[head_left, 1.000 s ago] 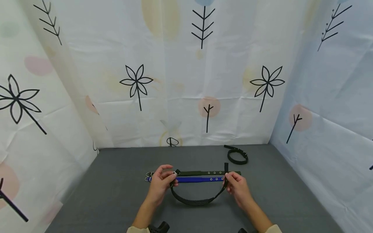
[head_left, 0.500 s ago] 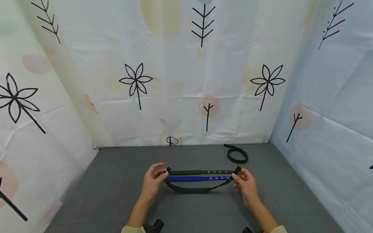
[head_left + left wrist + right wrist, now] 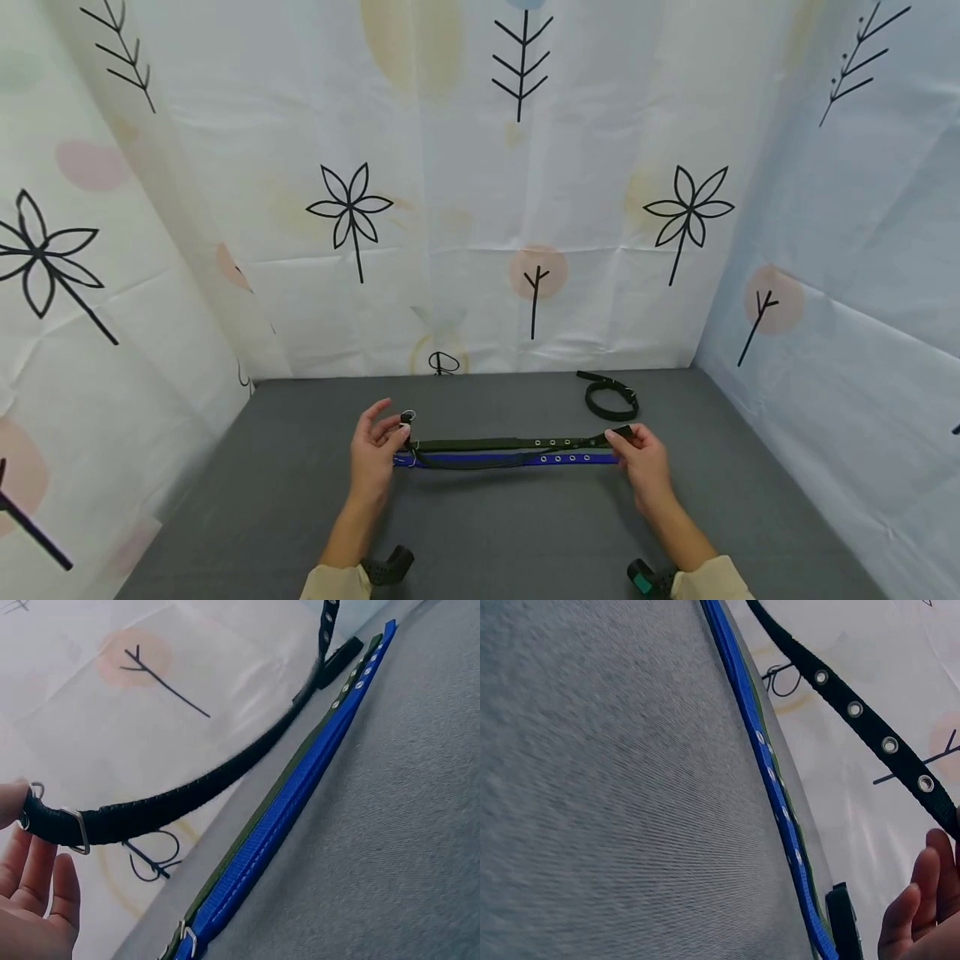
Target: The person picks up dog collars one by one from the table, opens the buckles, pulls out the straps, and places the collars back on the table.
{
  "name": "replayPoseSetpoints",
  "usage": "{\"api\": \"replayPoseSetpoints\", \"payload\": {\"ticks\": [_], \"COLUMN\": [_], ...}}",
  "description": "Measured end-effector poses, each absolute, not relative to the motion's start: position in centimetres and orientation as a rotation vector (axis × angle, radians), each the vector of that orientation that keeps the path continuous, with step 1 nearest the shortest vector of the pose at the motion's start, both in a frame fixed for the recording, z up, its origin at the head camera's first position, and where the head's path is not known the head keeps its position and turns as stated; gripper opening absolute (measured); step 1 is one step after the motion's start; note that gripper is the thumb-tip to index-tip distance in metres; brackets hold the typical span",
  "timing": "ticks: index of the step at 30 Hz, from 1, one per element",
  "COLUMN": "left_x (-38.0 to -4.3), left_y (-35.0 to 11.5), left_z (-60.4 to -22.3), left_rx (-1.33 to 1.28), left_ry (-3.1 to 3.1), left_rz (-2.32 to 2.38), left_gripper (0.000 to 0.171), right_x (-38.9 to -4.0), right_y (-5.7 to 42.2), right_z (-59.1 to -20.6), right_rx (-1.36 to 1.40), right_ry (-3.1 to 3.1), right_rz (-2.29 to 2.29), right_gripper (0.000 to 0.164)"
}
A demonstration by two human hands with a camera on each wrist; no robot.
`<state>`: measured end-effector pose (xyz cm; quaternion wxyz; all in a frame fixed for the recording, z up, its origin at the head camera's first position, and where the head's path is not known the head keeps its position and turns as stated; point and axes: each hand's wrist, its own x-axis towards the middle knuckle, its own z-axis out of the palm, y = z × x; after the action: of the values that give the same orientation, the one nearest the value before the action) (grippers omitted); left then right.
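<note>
Between my two hands a black pet collar (image 3: 187, 799) hangs in a shallow sag above the table. My left hand (image 3: 371, 458) pinches its buckle end, where metal rings show. The far end, past a row of metal eyelets, is pinched by my right hand (image 3: 647, 467); that grip is partly cut off in the right wrist view. Beneath the black collar, a blue collar (image 3: 296, 780) lies stretched straight on the table. Just behind and parallel to it is an olive green collar (image 3: 480, 444), also with eyelets.
A coiled black collar (image 3: 611, 417) rests near the table's back right. Grey cloth covers the table (image 3: 510, 533). Patterned white sheets (image 3: 465, 308) wall the back and both sides. Black devices (image 3: 390, 567) are worn on the wrists.
My hands have moved apart and slightly farther from the body. The black collar, earlier in a deep curve, is now drawn nearly straight above the blue and green ones.
</note>
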<state>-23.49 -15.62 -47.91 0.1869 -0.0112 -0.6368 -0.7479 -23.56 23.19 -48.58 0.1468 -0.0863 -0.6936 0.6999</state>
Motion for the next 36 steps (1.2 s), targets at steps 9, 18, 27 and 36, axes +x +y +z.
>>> {"api": "replayPoseSetpoints", "payload": {"ticks": [9, 18, 27, 36], "left_x": [-25.1, -27.8, -30.1, -31.0], "left_y": [-17.1, -18.4, -18.9, -18.7], "left_z": [-48.6, -50.0, -51.3, -52.3], "left_rx": [-0.021, 0.068, 0.160, 0.049], "left_ry": [-1.838, -2.105, -2.366, -2.427], "left_rz": [-2.078, -1.809, -1.377, -1.046], "left_gripper": [0.067, 0.038, 0.025, 0.009], "right_x": [-25.8, -27.7, -29.9, -31.0], "right_y": [24.1, 24.2, 24.1, 23.7], "right_z": [-48.4, -48.9, -50.0, -50.4], "right_rx": [-0.322, -0.363, -0.389, -0.431], "right_ry": [-2.172, -2.279, -2.529, -2.674], "right_rz": [1.814, 1.630, 1.332, 1.070], "right_gripper": [0.023, 0.026, 0.030, 0.032]}}
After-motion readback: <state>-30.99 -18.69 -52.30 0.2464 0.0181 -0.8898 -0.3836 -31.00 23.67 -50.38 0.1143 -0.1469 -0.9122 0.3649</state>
